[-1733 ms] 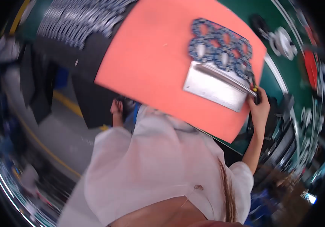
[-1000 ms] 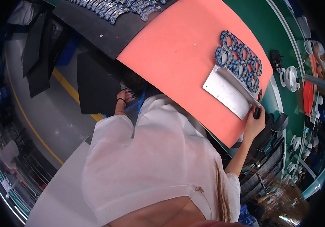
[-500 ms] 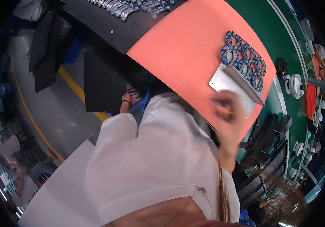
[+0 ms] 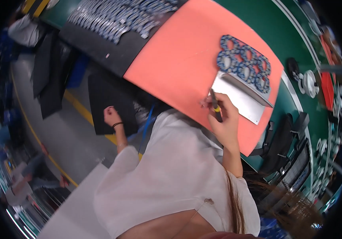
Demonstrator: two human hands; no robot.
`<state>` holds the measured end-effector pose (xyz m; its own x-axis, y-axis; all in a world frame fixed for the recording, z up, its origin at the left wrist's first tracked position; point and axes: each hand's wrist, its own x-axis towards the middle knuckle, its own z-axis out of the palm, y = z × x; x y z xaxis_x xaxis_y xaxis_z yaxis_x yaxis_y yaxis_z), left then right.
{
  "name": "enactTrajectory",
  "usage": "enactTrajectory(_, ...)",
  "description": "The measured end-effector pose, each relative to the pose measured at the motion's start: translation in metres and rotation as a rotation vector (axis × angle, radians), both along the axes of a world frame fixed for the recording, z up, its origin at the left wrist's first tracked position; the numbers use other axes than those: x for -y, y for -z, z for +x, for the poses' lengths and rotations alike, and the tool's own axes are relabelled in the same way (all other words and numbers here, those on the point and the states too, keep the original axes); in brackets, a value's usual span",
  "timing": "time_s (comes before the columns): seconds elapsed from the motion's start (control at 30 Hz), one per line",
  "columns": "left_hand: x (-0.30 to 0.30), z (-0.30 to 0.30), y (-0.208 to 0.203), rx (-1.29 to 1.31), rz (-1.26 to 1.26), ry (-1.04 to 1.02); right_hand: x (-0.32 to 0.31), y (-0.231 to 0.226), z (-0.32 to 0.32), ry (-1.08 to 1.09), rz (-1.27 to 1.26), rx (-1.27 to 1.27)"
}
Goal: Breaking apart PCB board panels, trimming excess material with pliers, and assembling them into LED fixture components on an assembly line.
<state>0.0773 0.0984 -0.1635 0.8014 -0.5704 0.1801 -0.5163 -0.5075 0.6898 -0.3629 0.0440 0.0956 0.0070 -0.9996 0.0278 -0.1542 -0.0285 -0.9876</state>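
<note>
My right hand (image 4: 226, 119) is closed around a slim dark hand tool (image 4: 217, 108) with a yellow band; its exact kind is unclear. The tool's tip is above the pink mat (image 4: 175, 63), beside the left corner of a bent silver metal plate (image 4: 234, 93). Behind the plate's raised edge lies a panel of blue ring-shaped circuit boards (image 4: 247, 71). My left hand (image 4: 112, 116), with a dark band at its wrist, is off the table's near edge, in front of a black panel (image 4: 99, 93). Its fingers are curled in, and whatever they may hold is hidden.
Rows of curved circuit boards (image 4: 103, 20) cover part of the black mat (image 4: 99, 51) at the far left. A blue coiled cord (image 4: 148, 121) hangs near my lap. A black chair (image 4: 280, 145) stands at the right, and white round parts (image 4: 309, 84) lie beyond the mat.
My right hand has moved left along the metal plate with the tool. My left hand has shifted left and down, away from the table's edge. The view has turned slightly.
</note>
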Motion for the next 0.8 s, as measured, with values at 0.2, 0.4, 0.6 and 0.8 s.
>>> enactTrajectory(0.2, 0.107, -0.135, -0.246, -0.209, -0.589, 0.498, -0.024, -0.02, -0.075, 0.266, -0.3, 0.068)
enactTrajectory(0.4, 0.175, -0.274, -0.274, -0.044, -0.151, 1.209, -0.043, -0.019, -0.116, 0.564, -0.295, 0.126)
enactTrajectory(0.6, 0.201, -0.334, -0.236, 0.228, 0.071, 1.36, -0.06, -0.004, -0.133, 0.548, -0.176, 0.064)
enactTrajectory(0.8, 0.199, -0.36, -0.248, -0.09, -0.159, 1.389, -0.056, 0.025, -0.142, 0.68, -0.325, 0.157)
